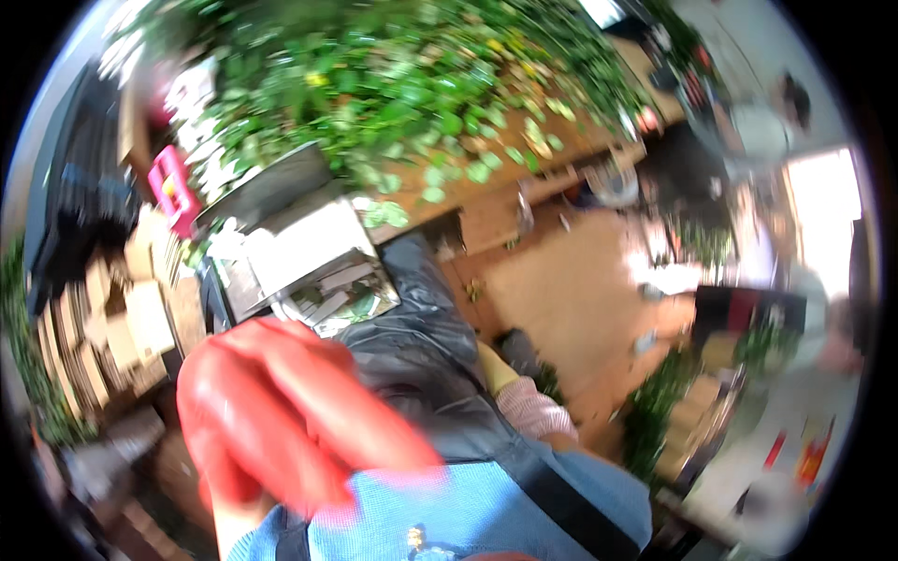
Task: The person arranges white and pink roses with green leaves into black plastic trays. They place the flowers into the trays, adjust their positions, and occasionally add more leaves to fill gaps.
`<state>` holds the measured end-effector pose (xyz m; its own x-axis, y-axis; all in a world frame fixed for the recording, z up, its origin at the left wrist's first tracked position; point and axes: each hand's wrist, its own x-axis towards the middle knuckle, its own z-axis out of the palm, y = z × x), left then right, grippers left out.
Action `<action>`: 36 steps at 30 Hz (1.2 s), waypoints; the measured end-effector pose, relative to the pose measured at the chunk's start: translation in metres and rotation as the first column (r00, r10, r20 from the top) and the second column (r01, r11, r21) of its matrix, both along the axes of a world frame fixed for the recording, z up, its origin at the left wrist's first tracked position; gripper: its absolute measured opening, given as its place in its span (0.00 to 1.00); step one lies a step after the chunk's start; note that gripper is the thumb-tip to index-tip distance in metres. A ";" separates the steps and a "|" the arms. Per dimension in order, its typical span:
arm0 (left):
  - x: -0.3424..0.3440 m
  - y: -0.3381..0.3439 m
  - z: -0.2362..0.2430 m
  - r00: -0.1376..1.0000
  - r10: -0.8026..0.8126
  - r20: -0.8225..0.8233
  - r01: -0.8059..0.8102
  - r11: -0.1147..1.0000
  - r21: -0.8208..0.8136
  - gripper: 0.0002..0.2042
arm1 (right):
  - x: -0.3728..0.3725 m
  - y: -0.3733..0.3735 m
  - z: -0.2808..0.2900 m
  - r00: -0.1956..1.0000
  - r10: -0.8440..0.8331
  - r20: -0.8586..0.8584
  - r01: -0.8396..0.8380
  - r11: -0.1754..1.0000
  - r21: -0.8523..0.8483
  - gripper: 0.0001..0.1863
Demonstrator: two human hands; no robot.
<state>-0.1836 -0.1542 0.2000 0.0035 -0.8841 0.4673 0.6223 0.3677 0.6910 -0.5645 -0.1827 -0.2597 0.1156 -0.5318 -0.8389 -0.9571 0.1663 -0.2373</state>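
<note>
Close in front of my chest, my left hand [281,411] wears a red rubber glove and is blurred by motion. Its long fingers bend towards my blue knitted top [486,510], look stretched and partly apart, and show nothing between them. On the other side, my right hand [494,366] hangs low by my hip; only a yellow part shows past a pink striped sleeve [533,407], and its fingers are hidden. A black apron [412,355] covers my front. Beyond it stands a white box-like stand [304,248] with a grey upright plate [267,187] and leafy scraps below.
Green leafy stems [402,93] cover a wooden workbench [449,192]. A pink plastic holder [175,192] and cardboard pieces [131,323] are on the left. On the right lie a brown floor [571,290], leafy bundles [655,402] and a dark box [748,309]; a blurred person [767,126] is farther off.
</note>
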 end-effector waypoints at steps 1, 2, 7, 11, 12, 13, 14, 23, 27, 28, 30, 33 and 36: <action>0.013 0.009 0.015 0.999 0.007 0.032 -0.004 0.997 -0.077 0.20 | -0.004 -0.010 0.009 1.000 0.021 -0.020 -0.021 1.000 -0.019 0.26; 0.028 0.021 0.024 0.998 0.026 0.052 -0.018 0.988 -0.156 0.21 | -0.006 -0.018 0.016 0.998 0.052 -0.041 -0.053 0.998 -0.037 0.26; 0.028 0.097 0.030 0.962 0.227 -0.154 -0.271 0.874 -0.402 0.07 | -0.016 -0.047 0.055 0.991 0.081 -0.108 -0.092 0.991 -0.098 0.26; 0.070 0.086 0.000 0.943 -0.196 0.270 0.329 0.677 -0.658 0.20 | 0.009 -0.072 0.081 0.984 0.114 -0.138 -0.133 0.982 -0.137 0.26; 0.082 0.087 -0.018 0.863 -0.175 0.474 0.458 0.666 -0.588 0.22 | 0.015 -0.076 0.087 0.984 0.114 -0.140 -0.135 0.980 -0.147 0.26; 0.084 0.091 -0.048 0.880 -0.155 0.450 0.388 0.781 -0.489 0.27 | 0.021 -0.080 0.090 0.983 0.119 -0.143 -0.142 0.978 -0.156 0.26; 0.090 0.095 -0.052 0.800 -0.192 0.569 0.381 0.895 -0.233 0.30 | 0.035 -0.086 0.097 0.979 0.157 -0.133 -0.177 0.971 -0.160 0.26; 0.062 0.061 -0.166 -0.320 0.210 0.924 -0.748 0.543 -0.383 0.37 | 0.101 -0.139 0.122 0.984 0.098 0.151 -0.028 0.912 -0.410 0.21; 0.059 0.045 -0.207 -0.314 0.109 0.943 -0.747 0.585 -0.316 0.17 | 0.189 -0.160 0.269 0.965 0.090 0.244 0.045 0.865 -0.500 0.27; 0.060 0.043 -0.211 -0.312 0.120 0.942 -0.737 0.595 -0.320 0.15 | 0.204 -0.161 0.290 0.953 0.103 0.285 0.063 0.853 -0.518 0.29; 0.060 0.043 -0.216 -0.308 0.136 0.942 -0.719 0.614 -0.324 0.12 | 0.241 -0.149 0.330 0.853 0.279 0.441 0.059 0.789 -0.612 0.27; 0.058 0.040 -0.222 -0.308 0.216 0.926 -0.729 0.571 -0.376 0.11 | 0.296 -0.130 0.342 0.480 0.524 0.704 0.013 0.798 -0.603 0.28; 0.059 0.044 -0.228 -0.345 0.279 0.896 -0.706 0.552 -0.443 0.12 | 0.364 -0.101 0.361 0.216 0.860 0.462 -0.633 0.484 -0.604 0.42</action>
